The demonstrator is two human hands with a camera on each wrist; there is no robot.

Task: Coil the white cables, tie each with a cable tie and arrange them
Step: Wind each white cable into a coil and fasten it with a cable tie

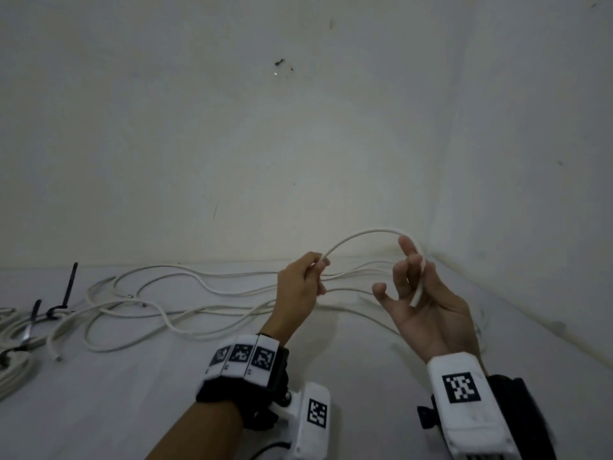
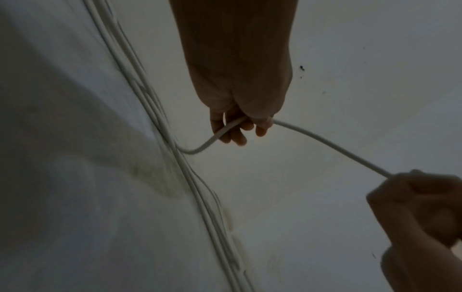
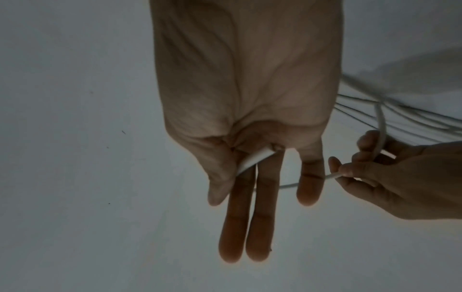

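A white cable [image 1: 365,232] arcs in the air between my two hands, above the pale floor [image 1: 166,410]. My left hand [image 1: 320,263] pinches it with fingers curled; in the left wrist view the cable [image 2: 325,141] runs through that hand [image 2: 240,128] and off to my right hand [image 2: 412,189]. My right hand [image 1: 418,270] is palm up with fingers spread, and its thumb presses the cable's end against the base of the index finger. The right wrist view shows that end [image 3: 252,161] under the thumb of the hand [image 3: 240,173], with my left hand [image 3: 350,171] beside it.
More loose white cable [image 1: 159,313] sprawls over the floor along the wall [image 1: 232,144]. Black cable ties [image 1: 70,283] lie at the left. Coiled white cable [image 1: 13,363] with a black tie lies at the far left edge. A wall corner [image 1: 431,254] is behind my right hand.
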